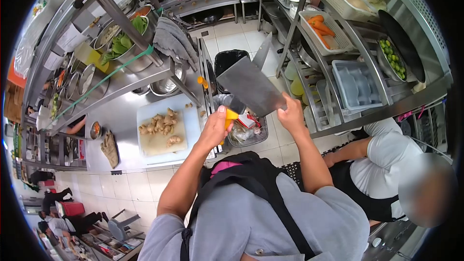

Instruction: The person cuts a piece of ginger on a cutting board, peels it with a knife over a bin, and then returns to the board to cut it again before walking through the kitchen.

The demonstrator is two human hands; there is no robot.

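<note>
My left hand [212,130] is closed round a yellow handle [231,115]. It appears to belong to a knife passing behind the cleaver, with a pointed blade [262,50] showing beyond the cleaver's far edge. My right hand [293,114] grips the broad cleaver [253,84] at its right corner; its handle is hidden by the fingers. Left of my hands, pieces of ginger [162,122] lie on a white cutting board [181,103] on the steel counter [128,158]. Below the blades, a bin [263,137] contains plastic wrapping and scraps.
A black-lined bin [227,60] stands on the tiled floor. On the right shelves sit carrots [321,28] in a basket and a blue-grey plastic tray [355,84]. Close on my right is a person in a white shirt [386,159]. Steel shelving [169,70] overhangs the counter.
</note>
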